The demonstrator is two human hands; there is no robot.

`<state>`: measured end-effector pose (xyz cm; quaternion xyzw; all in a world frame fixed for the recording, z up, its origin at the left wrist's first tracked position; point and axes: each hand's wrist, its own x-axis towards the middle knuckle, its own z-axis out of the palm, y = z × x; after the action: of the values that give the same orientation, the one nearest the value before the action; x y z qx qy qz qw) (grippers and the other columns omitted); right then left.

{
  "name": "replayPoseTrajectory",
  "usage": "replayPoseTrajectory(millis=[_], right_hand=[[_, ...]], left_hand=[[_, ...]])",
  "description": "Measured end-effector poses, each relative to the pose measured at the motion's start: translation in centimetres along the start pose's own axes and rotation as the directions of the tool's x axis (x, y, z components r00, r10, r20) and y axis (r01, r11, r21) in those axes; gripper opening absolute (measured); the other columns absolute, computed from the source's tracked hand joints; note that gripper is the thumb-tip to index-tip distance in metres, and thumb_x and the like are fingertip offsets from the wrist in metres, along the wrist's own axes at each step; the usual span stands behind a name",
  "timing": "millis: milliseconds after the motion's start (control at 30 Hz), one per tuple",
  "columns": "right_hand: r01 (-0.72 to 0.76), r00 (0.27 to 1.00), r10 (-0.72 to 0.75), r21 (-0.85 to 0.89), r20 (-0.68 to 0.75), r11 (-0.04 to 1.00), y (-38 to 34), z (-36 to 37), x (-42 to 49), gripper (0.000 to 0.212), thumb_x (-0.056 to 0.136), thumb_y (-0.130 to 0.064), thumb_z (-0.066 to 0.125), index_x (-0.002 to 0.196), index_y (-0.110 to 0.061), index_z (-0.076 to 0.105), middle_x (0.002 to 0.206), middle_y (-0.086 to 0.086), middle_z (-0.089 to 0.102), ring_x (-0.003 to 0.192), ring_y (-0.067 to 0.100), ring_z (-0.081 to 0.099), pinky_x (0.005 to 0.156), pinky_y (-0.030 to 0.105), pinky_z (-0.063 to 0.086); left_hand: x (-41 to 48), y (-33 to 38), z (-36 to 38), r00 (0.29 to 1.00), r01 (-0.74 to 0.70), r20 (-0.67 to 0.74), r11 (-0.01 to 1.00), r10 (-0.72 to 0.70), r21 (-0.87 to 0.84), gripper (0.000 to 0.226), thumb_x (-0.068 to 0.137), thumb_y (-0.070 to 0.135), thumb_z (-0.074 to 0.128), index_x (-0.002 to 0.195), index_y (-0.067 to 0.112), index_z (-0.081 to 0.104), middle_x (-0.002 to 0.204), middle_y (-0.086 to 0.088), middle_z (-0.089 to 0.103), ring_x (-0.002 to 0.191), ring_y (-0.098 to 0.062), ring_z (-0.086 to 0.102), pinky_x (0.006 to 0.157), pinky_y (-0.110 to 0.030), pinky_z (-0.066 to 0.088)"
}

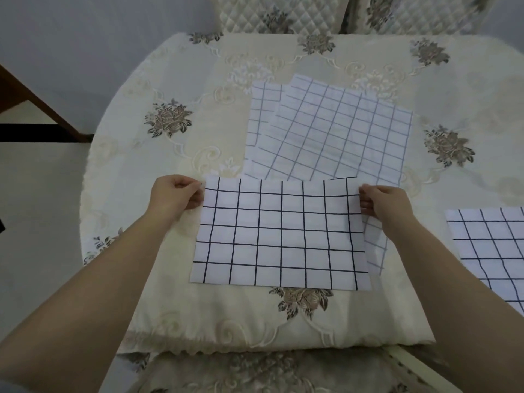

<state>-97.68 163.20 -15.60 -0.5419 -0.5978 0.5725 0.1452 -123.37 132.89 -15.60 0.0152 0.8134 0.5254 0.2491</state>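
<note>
Two hands hold the near checked cloth (280,234) by its far corners. I see my left hand (175,195) pinching the far left corner between thumb and curled fingers (194,200). My right hand (385,204) pinches the far right corner the same way, its fingers (367,207) bent onto the edge. The cloth lies spread on the cream, flowered worktop (136,154), its near edge close to the front rim. Just beyond that cloth a paler checked sheet (340,137) lies askew, its near edge tucked under the cloth and a strip showing past the cloth's right side. Another pale sheet (262,114) peeks out beyond and to the left, under the skewed one. Well to the right of the cloth, a bold-lined piece (493,251) runs out of view. Far beyond the cloth stand quilted chair backs (278,15).
</note>
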Motion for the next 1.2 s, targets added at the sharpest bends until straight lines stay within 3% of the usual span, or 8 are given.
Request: replayPoseTrajectory(millis=[200,300,467,667,833,967,1067,1200], right_hand=[[-0.006,0.999,0.004,0.044,0.032,0.999,0.4,-2.1,-2.1,0.013,0.093,-0.012,0.056,0.093,-0.004,0.066,0.084,0.013,0.068,0.075,0.023,0.067,0.068,0.028,0.059],[-0.036,0.999,0.034,0.055,0.034,0.998,1.2,-2.7,-3.3,0.012,0.093,-0.009,0.057,0.097,0.000,0.064,0.084,0.015,0.065,0.073,0.025,0.065,0.062,0.024,0.058],[-0.107,0.994,0.107,0.011,0.038,0.994,2.7,-3.0,-5.5,0.011,0.091,-0.006,0.059,0.085,0.002,0.062,0.072,0.015,0.058,0.066,0.024,0.056,0.073,0.034,0.054],[-0.138,0.989,0.143,-0.096,0.048,0.986,3.9,-2.8,-7.3,0.016,0.088,-0.004,0.060,0.073,-0.004,0.054,0.065,0.013,0.047,0.058,0.022,0.042,0.061,0.032,0.041],[-0.160,0.985,0.173,-0.274,0.023,0.949,4.2,-1.6,-7.8,0.017,0.084,-0.011,0.064,0.076,-0.002,0.053,0.067,0.016,0.051,0.059,0.025,0.048,0.058,0.033,0.040],[-0.149,0.987,0.162,-0.364,0.004,0.919,4.4,-1.2,-8.7,0.017,0.080,-0.013,0.068,0.083,0.001,0.059,0.077,0.016,0.055,0.069,0.027,0.054,0.060,0.031,0.040],[-0.125,0.992,0.128,-0.372,-0.015,0.920,4.8,-1.2,-9.3,0.017,0.075,-0.009,0.068,0.068,-0.002,0.054,0.070,0.014,0.053,0.068,0.025,0.053,0.062,0.032,0.042],[-0.158,0.987,0.145,-0.337,-0.062,0.928,5.8,-2.0,-9.6,0.021,0.072,-0.007,0.070,0.073,0.012,0.064,0.078,0.032,0.065,0.067,0.024,0.053,0.080,0.051,0.055]], left_hand=[[-2.2,-0.3,-1.7,0.998,0.058,-0.036,0.998,-0.059,-0.025,0.011,0.090,0.007,0.061,0.087,-0.001,0.067,0.079,-0.017,0.067,0.061,-0.022,0.065,0.053,-0.022,0.057],[-4.0,-0.6,-2.1,0.996,0.079,-0.052,0.997,-0.079,-0.003,0.013,0.091,0.008,0.059,0.090,-0.002,0.067,0.077,-0.015,0.067,0.056,-0.019,0.064,0.051,-0.023,0.055],[-6.5,-1.5,-2.1,0.990,0.114,-0.084,0.993,-0.114,-0.014,0.016,0.092,0.017,0.058,0.100,0.004,0.063,0.090,-0.012,0.062,0.074,-0.021,0.060,0.072,-0.038,0.056],[-8.8,-2.1,-1.9,0.970,0.233,-0.041,0.967,-0.238,-0.103,0.019,0.093,0.026,0.055,0.104,0.011,0.054,0.089,-0.006,0.054,0.084,-0.022,0.054,0.082,-0.047,0.055],[-9.9,-2.2,-1.3,0.970,0.245,-0.013,0.968,-0.244,0.061,0.011,0.087,0.016,0.058,0.081,0.007,0.055,0.074,-0.012,0.055,0.064,-0.024,0.054,0.066,-0.036,0.051],[-10.8,-2.8,-1.1,0.980,0.197,-0.005,0.954,-0.201,0.228,0.007,0.082,0.006,0.063,0.076,0.003,0.066,0.069,-0.010,0.061,0.065,-0.023,0.057,0.065,-0.027,0.044],[-11.6,-3.0,-0.9,0.983,0.182,-0.017,0.946,-0.185,0.268,0.015,0.079,0.000,0.064,0.066,0.007,0.065,0.066,-0.005,0.060,0.065,-0.022,0.056,0.057,-0.024,0.041],[-12.2,-3.4,-0.8,0.982,0.184,-0.003,0.947,-0.190,0.264,0.024,0.080,-0.001,0.067,0.061,0.012,0.059,0.066,-0.004,0.059,0.063,-0.021,0.057,0.058,-0.023,0.044]])
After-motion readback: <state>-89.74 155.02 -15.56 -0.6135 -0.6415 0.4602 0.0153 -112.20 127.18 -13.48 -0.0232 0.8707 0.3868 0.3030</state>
